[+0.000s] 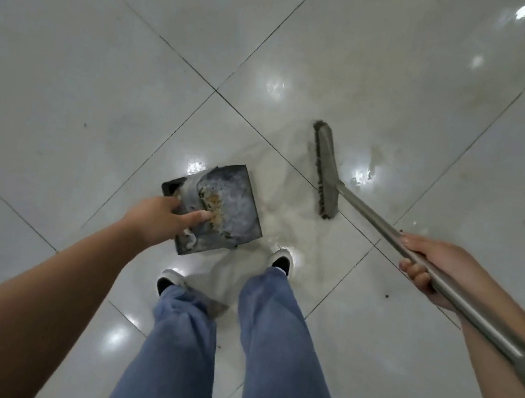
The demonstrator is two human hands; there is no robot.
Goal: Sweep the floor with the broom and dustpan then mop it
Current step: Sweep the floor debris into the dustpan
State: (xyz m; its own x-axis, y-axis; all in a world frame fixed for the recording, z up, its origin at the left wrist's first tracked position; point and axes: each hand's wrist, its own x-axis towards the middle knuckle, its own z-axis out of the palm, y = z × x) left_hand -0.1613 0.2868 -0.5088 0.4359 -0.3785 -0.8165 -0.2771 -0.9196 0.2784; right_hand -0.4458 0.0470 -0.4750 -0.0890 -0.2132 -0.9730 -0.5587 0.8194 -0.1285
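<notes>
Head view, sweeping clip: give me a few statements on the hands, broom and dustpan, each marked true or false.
1. The left hand holds the dustpan. True.
2. The dustpan is clean inside. False: brownish debris and grey dust lie in it.
3. The right hand has its grip on the broom by the handle. True.
4. The broom head is inside the dustpan. False: it is apart from the pan, off to its right.
5. The floor is carpeted. False: it is glossy tile.
</notes>
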